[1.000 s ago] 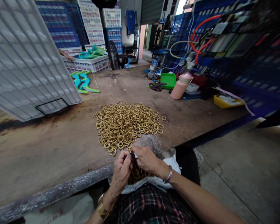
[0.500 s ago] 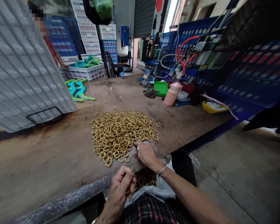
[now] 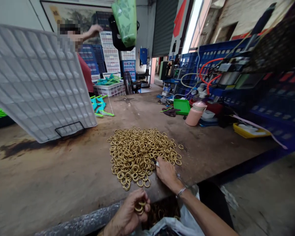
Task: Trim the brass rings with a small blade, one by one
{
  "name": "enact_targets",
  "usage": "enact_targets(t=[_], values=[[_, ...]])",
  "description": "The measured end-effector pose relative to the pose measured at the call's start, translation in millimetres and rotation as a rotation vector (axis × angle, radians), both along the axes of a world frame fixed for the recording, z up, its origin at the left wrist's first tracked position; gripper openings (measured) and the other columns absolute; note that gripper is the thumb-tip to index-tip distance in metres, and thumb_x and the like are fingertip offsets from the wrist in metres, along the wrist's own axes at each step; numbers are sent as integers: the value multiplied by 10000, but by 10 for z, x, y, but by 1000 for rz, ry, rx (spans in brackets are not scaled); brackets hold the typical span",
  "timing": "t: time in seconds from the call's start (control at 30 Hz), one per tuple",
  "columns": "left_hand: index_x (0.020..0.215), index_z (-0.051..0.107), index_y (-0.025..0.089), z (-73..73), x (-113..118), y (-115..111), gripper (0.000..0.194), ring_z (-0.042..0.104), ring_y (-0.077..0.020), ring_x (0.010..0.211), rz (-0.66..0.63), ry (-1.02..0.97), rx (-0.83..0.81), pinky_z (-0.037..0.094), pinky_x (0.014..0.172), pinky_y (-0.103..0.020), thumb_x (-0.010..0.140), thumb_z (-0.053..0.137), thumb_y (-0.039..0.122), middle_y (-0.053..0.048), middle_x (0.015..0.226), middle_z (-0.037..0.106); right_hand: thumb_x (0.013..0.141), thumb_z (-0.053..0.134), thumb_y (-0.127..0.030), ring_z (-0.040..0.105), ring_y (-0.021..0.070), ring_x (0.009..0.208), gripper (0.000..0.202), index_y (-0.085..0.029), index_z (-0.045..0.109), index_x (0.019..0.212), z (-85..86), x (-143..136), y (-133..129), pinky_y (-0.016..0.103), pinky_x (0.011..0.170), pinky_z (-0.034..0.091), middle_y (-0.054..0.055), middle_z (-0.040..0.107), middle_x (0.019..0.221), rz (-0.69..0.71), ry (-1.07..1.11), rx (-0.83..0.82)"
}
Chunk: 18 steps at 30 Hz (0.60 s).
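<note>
A heap of gold-coloured rings (image 3: 135, 149) lies on the brown table near its front edge. My left hand (image 3: 127, 213) is closed around a few gold rings (image 3: 139, 207), held just off the table edge. At the right side of the heap, my right hand (image 3: 167, 173) reaches in with its fingers bent together. Something small, dark and white shows at its fingertips, too small to name. Beneath my hands, a whitish bag (image 3: 172, 224) sits open at my lap with more rings inside, partly in shadow.
A white ribbed crate (image 3: 41, 85) stands on edge at the left, with turquoise-green plastic parts (image 3: 99, 106) behind it. A pink bottle (image 3: 196, 114), green tray (image 3: 182, 107) and yellow dish (image 3: 250, 130) stand at the right. Across the table is a person in a red top (image 3: 86, 72).
The view has shifted, so the table sits lower and further right. My left hand has turned, showing rings in its fingers. The person across the table has raised an arm from the basket.
</note>
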<state>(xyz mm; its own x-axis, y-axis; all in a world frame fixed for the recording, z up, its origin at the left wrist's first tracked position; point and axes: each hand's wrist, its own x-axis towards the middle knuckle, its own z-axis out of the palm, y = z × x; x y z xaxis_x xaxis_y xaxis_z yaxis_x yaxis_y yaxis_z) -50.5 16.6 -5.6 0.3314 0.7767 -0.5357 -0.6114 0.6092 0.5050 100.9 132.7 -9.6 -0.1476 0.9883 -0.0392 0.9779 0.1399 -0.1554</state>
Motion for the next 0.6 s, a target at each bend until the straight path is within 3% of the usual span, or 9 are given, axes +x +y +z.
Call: enact_targets(t=[0.17, 0.37, 0.47, 0.6], values=[[667, 475, 152, -15, 94, -3, 288, 547, -94, 560, 136, -31, 1, 295, 404, -159, 626, 714, 306, -15, 697, 578, 825, 371, -117, 608, 189, 698, 162, -149, 494, 925, -59, 82, 17, 249, 576, 322, 73, 638, 762, 67, 149, 31], [793, 470, 189, 41, 195, 98, 386, 410, -48, 439, 315, 252, 167, 219, 347, -140, 647, 665, 488, 62, 593, 465, 741, 374, -68, 559, 148, 676, 207, -182, 476, 879, 30, 49, -191, 227, 633, 353, 39, 611, 772, 312, 444, 39], [889, 489, 197, 11, 201, 151, 435, 356, -48, 391, 310, 411, 212, 206, 334, -145, 674, 602, 557, 79, 529, 435, 679, 375, -38, 557, 153, 731, 281, -194, 481, 888, 108, -26, -352, 224, 654, 354, 31, 613, 792, 459, 476, 11], [720, 507, 172, -61, 164, 207, 441, 316, -41, 364, 298, 523, 269, 191, 338, -157, 649, 593, 598, 74, 465, 412, 695, 368, -51, 569, 147, 718, 270, -194, 488, 891, 153, -109, -481, 220, 641, 359, 29, 623, 791, 522, 483, -47]])
